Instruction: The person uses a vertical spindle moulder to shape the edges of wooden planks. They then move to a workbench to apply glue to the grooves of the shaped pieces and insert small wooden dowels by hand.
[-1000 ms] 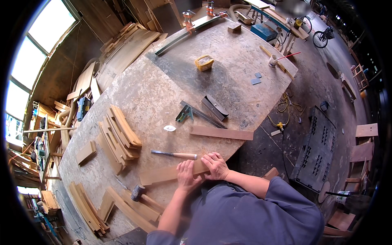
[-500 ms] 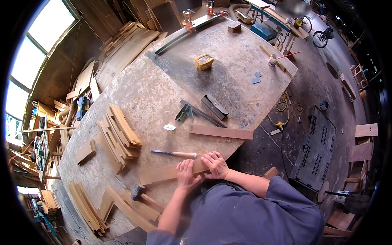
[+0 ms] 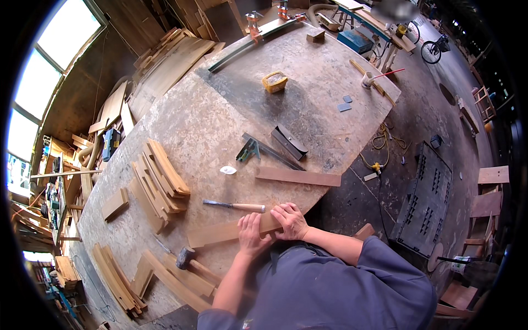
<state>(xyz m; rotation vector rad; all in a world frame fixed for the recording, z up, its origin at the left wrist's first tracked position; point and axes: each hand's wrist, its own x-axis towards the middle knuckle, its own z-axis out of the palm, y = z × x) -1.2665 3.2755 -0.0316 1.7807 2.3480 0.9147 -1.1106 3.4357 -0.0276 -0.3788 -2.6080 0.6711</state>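
Both my left hand [image 3: 250, 236] and my right hand [image 3: 291, 223] grip a flat light-brown board [image 3: 212, 234] at the table's near edge, fingers over its top. A chisel [image 3: 234, 205] with a wooden handle lies just beyond it. To the left lie a mallet [image 3: 186, 257] and several curved wood pieces [image 3: 115, 278]. Farther forward are a reddish strip of wood [image 3: 298, 177], a green try square [image 3: 248, 148] with a long dark blade, a black hand tool [image 3: 289, 142] and a small white object [image 3: 227, 170].
Stacked boards [image 3: 162, 179] and a block [image 3: 115, 204] sit on the left of the worktable [image 3: 214, 115]. Toward the back are clamps [image 3: 254, 27], a yellow tub [image 3: 274, 81] and a cup [image 3: 367, 81]. Beside the table, a black panel [image 3: 421, 201] and yellow cable [image 3: 385, 140] lie on the floor.
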